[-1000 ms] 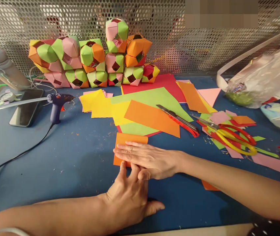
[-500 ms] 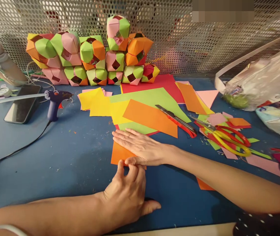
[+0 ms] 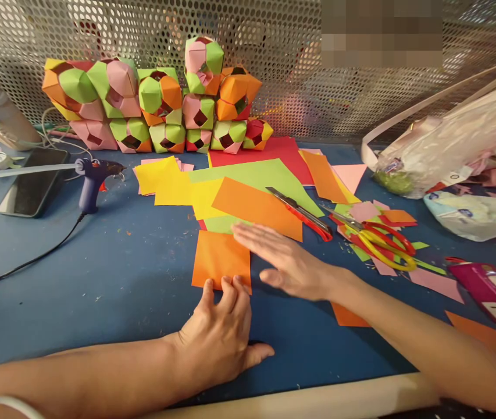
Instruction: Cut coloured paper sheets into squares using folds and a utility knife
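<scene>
A square of orange paper (image 3: 221, 256) lies flat on the blue table in front of me, with a faint crease across it. My left hand (image 3: 219, 337) rests its bent fingertips on the paper's near edge, fingers apart and thumb stuck out to the right, pressing without gripping. Over the paper's right edge hovers my right hand (image 3: 289, 259), flat and open, fingers together and thumb apart. Just beyond lie an orange strip (image 3: 256, 206), yellow sheets (image 3: 171, 183), a green sheet (image 3: 256, 169) and a red-handled utility knife (image 3: 302, 215).
Folded paper balls (image 3: 160, 105) are stacked along a perforated metal panel (image 3: 291, 70). A glue gun (image 3: 91, 186) and a phone (image 3: 32, 183) lie left. Scissors (image 3: 378, 238) rest on paper scraps at right, near a magenta power strip (image 3: 487, 291) and plastic bags (image 3: 448, 151).
My right hand has lifted off the orange paper and shifted right, uncovering it. My left fingertips stay at its near edge. The view has turned slightly right.
</scene>
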`<act>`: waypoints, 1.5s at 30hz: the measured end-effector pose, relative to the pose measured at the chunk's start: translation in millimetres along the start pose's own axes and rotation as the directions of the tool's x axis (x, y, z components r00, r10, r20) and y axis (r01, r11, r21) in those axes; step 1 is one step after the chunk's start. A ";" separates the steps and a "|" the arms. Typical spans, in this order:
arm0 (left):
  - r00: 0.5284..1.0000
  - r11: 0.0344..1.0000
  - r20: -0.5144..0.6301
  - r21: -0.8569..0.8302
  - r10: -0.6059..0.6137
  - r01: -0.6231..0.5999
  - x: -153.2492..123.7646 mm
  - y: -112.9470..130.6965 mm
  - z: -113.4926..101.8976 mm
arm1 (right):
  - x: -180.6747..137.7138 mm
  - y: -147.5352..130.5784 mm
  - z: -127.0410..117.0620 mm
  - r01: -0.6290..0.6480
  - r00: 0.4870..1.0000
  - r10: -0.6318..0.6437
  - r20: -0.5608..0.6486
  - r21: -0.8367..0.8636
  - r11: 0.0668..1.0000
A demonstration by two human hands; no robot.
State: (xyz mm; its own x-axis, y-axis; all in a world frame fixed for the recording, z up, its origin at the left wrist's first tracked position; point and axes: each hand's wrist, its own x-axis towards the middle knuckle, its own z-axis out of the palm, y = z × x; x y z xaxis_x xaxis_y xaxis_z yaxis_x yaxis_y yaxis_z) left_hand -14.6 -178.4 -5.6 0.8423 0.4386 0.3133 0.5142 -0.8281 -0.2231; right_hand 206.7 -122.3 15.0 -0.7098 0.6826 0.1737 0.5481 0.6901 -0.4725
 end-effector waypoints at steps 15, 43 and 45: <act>1.000 0.999 0.024 0.029 0.018 -0.019 0.2 -1.4 -0.4 | 9.9 2.7 3.6 -0.135 0.959 0.133 0.249 -0.010 0.991; 1.000 1.000 0.011 0.030 0.009 -0.009 0.4 -0.7 0.8 | -3.7 35.0 10.3 0.001 0.986 0.060 0.154 -0.370 0.929; 1.000 1.000 0.016 0.031 0.006 -0.006 0.7 -0.9 1.5 | -15.3 33.9 8.0 -0.018 0.990 0.071 0.118 -0.405 0.914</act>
State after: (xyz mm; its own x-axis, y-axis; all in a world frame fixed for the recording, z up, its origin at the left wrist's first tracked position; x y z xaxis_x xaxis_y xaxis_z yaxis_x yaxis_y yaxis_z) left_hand -14.2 -176.9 -6.5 0.8478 0.4393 0.2971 0.5135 -0.8199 -0.2533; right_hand 232.6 -111.3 -10.6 -0.7161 0.6971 0.0362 0.6928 0.7161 -0.0848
